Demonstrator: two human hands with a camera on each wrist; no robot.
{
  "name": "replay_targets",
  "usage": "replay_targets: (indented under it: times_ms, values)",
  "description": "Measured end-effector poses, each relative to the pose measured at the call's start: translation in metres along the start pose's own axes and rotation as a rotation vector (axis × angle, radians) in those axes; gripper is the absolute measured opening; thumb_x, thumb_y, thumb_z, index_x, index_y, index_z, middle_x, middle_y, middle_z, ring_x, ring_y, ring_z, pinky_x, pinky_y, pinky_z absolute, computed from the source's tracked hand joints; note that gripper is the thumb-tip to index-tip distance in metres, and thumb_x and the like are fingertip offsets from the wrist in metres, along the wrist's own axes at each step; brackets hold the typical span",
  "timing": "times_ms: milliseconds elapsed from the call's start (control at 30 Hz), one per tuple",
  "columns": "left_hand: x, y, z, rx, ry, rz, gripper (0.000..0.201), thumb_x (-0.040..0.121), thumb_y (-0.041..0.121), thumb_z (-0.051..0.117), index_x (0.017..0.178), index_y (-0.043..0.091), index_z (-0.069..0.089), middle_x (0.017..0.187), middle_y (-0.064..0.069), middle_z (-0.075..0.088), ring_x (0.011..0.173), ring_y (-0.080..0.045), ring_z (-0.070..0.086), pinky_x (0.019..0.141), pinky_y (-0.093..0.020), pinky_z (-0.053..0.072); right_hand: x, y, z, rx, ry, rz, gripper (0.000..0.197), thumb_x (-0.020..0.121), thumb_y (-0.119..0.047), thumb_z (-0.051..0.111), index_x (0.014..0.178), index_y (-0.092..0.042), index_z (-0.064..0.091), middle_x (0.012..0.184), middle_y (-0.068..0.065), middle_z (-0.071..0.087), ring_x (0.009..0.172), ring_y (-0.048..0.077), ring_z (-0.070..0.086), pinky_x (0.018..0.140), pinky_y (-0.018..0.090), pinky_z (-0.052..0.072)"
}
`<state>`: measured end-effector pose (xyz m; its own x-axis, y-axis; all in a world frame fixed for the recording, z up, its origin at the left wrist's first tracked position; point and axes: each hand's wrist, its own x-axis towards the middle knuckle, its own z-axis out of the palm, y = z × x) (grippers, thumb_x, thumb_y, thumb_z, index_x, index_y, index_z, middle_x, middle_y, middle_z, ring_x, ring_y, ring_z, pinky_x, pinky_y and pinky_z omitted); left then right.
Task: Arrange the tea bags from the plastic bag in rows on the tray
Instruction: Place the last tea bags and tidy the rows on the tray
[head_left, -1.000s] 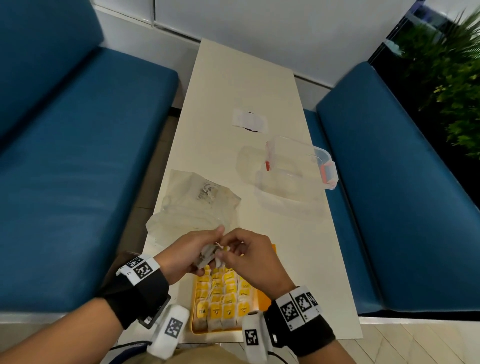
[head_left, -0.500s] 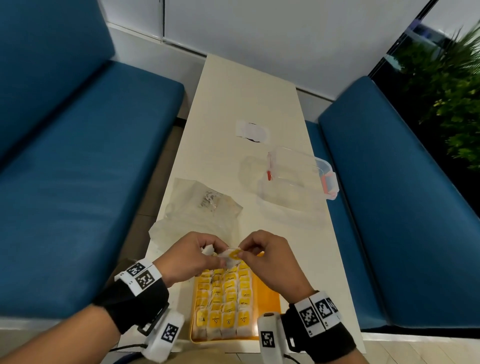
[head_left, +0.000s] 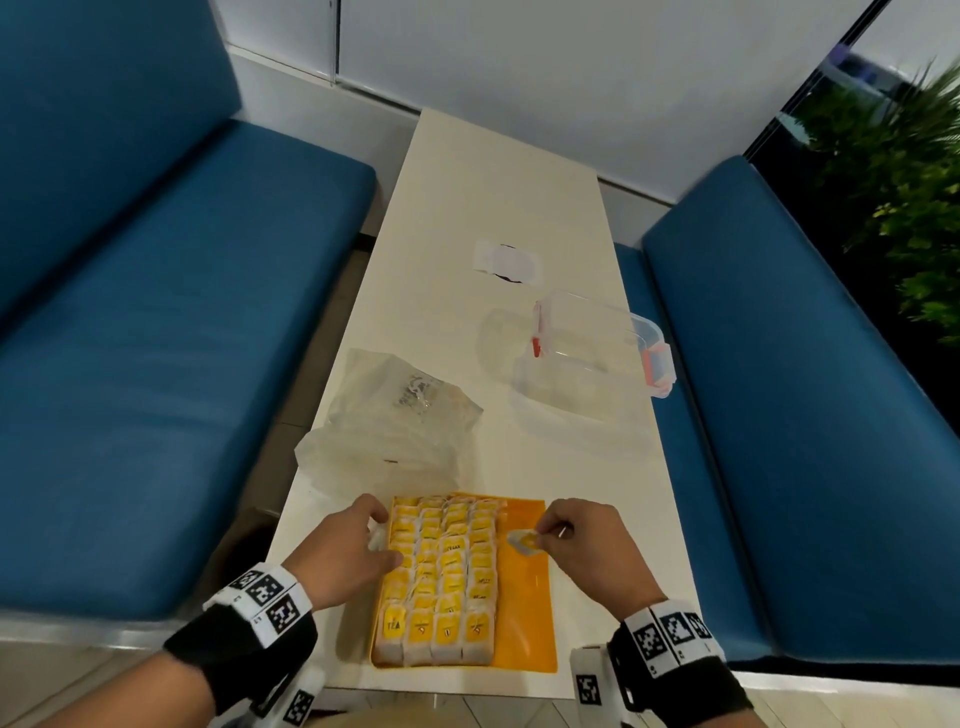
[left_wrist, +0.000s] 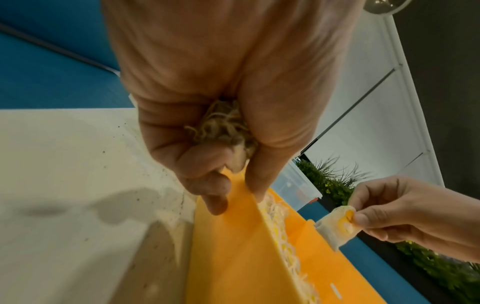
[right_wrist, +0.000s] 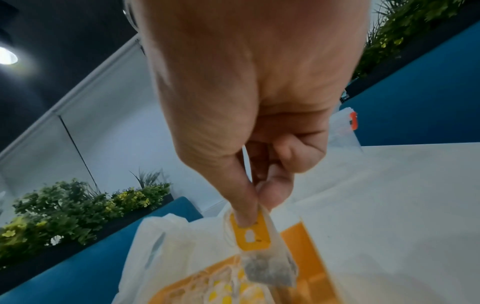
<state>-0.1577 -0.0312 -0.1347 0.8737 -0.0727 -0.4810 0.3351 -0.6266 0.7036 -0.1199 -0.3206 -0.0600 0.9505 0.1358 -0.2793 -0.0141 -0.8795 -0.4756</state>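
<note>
Tray (head_left: 524, 597), orange, lies at the near end of the table (head_left: 498, 208) and holds tea bags (head_left: 441, 571) in four close rows on its left part; the right strip is bare. The right hand (head_left: 587, 551) pinches one tea bag (head_left: 523, 542) by its yellow tag between thumb and forefinger, above this bare strip. The left hand (head_left: 348, 556) is at the left rim of the tray, fingers curled around a bundle of more tea bags (left_wrist: 223, 127). Behind the tray lies the plastic bag (head_left: 395, 431), crumpled, content unclear. Further right stands a clear container (head_left: 587, 364) with red clips, and I see nothing inside it
</note>
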Motion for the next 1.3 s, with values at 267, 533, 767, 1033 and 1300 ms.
replay_targets:
  times_ms: [267, 533, 767, 1033, 1300]
  values:
    - [-0.017, -0.01, 0.003, -0.019, 0.019, -0.026, 0.063, 0.085, 0.035, 0.077, 0.139, 0.03, 0.046, 0.099, 0.005, 0.058, 0.098, -0.012, 0.058, 0.078, -0.023, 0.044, 0.005, 0.013, 0.03, -0.071, -0.02, -0.055, 0.012, 0.086, -0.024, 0.072, 0.079, -0.03, 0.066, 0.089, -0.009, 0.063, 0.079, 0.003, 0.057, 0.071, 0.02, 0.046]
    - [-0.035, -0.014, 0.001, -0.023, 0.01, -0.042, 0.058, 0.087, 0.036, 0.075, 0.139, 0.035, 0.047, 0.106, 0.004, 0.06, 0.101, -0.01, 0.054, 0.071, -0.018, 0.04, 0.022, 0.021, 0.056, -0.202, 0.001, -0.171, 0.009, 0.087, -0.033, 0.071, 0.087, -0.023, 0.069, 0.103, -0.011, 0.042, 0.091, 0.007, 0.052, 0.074, 0.023, 0.048]
    - [-0.037, -0.017, 0.004, -0.043, 0.015, -0.055, 0.057, 0.088, 0.035, 0.074, 0.138, 0.036, 0.048, 0.113, 0.005, 0.061, 0.11, -0.01, 0.053, 0.078, -0.022, 0.041, 0.021, 0.031, 0.066, -0.182, 0.052, -0.248, 0.014, 0.086, -0.028, 0.073, 0.084, -0.015, 0.067, 0.098, -0.008, 0.048, 0.088, 0.009, 0.051, 0.073, 0.023, 0.048]
    - [-0.037, -0.017, 0.004, -0.038, 0.009, -0.062, 0.058, 0.088, 0.036, 0.074, 0.139, 0.035, 0.047, 0.114, 0.006, 0.06, 0.112, -0.01, 0.053, 0.08, -0.024, 0.042, 0.025, 0.037, 0.075, -0.152, 0.16, -0.298, 0.018, 0.079, -0.006, 0.071, 0.078, -0.014, 0.054, 0.086, -0.003, 0.048, 0.078, 0.016, 0.047, 0.067, 0.025, 0.039]
    - [-0.042, -0.001, -0.016, -0.295, 0.019, -0.076, 0.035, 0.087, 0.051, 0.071, 0.098, 0.017, 0.065, 0.086, -0.002, 0.073, 0.072, -0.009, 0.063, 0.058, -0.024, 0.048, 0.022, 0.032, 0.067, -0.125, 0.123, -0.299, 0.015, 0.081, -0.018, 0.074, 0.085, -0.015, 0.059, 0.094, -0.005, 0.048, 0.086, 0.014, 0.051, 0.07, 0.027, 0.047]
